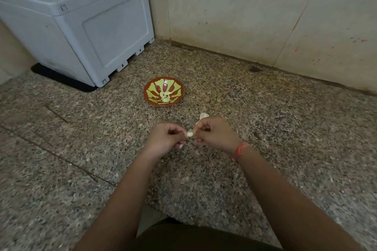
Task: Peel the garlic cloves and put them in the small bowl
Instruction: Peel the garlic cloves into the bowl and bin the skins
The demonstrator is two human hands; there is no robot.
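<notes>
**Garlic clove held between both hands, bowl waiting beyond**

The garlic clove (pixel 190 134) sits in the gap between the two hands, just above the bench (pixel 285 128), its pale flesh showing. The left hand (pixel 166 138) has its fingers curled and pinches the clove's left end, probably to steady it. The right hand (pixel 214 133), fingers also curled, pinches at the other end, where a thin flap of skin shows, seemingly to pull it away.

A loose scrap of skin (pixel 203 115) lies just beyond the right hand, and another (pixel 182 145) shows under the left, likely dropped where the work is done.

Farther off, slightly left, stands the small bowl (pixel 163 104) with peeled cloves (pixel 165 97) already inside. It is within easy reach but well apart from the falling skins. A grey box (pixel 81 26) fills the far left corner.
</notes>
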